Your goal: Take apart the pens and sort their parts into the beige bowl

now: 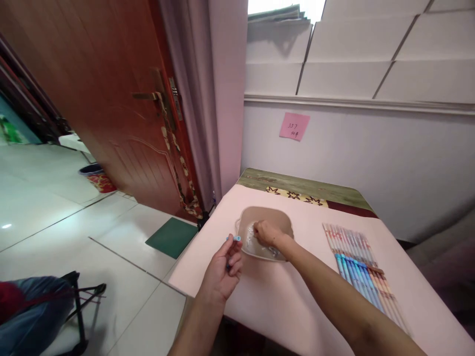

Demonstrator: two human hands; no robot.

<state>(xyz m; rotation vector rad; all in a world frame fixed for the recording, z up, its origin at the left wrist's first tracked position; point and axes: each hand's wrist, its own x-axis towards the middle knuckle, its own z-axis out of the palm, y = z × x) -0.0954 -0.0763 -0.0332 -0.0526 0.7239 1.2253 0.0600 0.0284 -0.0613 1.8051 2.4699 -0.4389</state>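
Note:
My left hand (224, 269) is closed in a pinch on a thin pen (233, 238) with a light blue tip, held just left of a tan plastic bowl (282, 220) on the pink-covered table (297, 291). My right hand (266, 233) reaches into the bowl with its fingers curled over small whitish bits; what it grips is too small to make out. A row of several pens (361, 269), blue and pale pink, lies side by side on the table to the right of my right forearm.
The table stands against a white wall with a pink sticky note (294, 126). A brown door (111, 99) stands open at the left, over a tiled floor with a green mat (172, 237). A folding stool (55, 306) with cloth sits at the lower left.

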